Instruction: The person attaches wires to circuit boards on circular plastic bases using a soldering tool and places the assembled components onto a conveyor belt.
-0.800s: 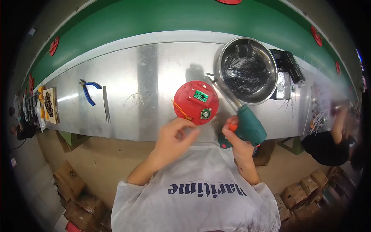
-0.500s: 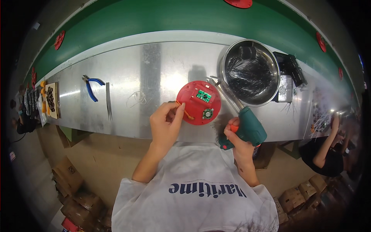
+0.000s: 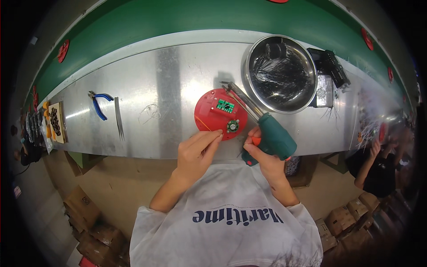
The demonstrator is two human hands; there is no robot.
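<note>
On the metal bench before me lies a red round disc [image 3: 205, 112]. It carries a small green circuit board [image 3: 226, 106] and a round green part with a silvery centre [image 3: 232, 126]. At the disc's near edge, the fingertips of my left hand [image 3: 195, 153] pinch a thin orange-yellow wire [image 3: 204, 124], whose free length points up and left over the disc. My right hand [image 3: 267, 163] grips a dark green soldering gun [image 3: 276, 134] with an orange trigger. Its long metal nozzle slants over the disc's right side, the tip above the far rim.
Right of the disc stands a steel bowl [image 3: 249, 84] of black wires, beside black boxes [image 3: 333, 73]. Blue-handled cutters [image 3: 98, 106] and tweezers [image 3: 119, 118] lie left, past a loose thin wire [image 3: 149, 113]. Beyond runs a green belt [image 3: 187, 18]. Another person's hand [image 3: 375, 149] works far right.
My left hand has shifted right and nearer along the disc, and the wire now points up and left. The soldering gun's tip has moved left, over the disc's far rim.
</note>
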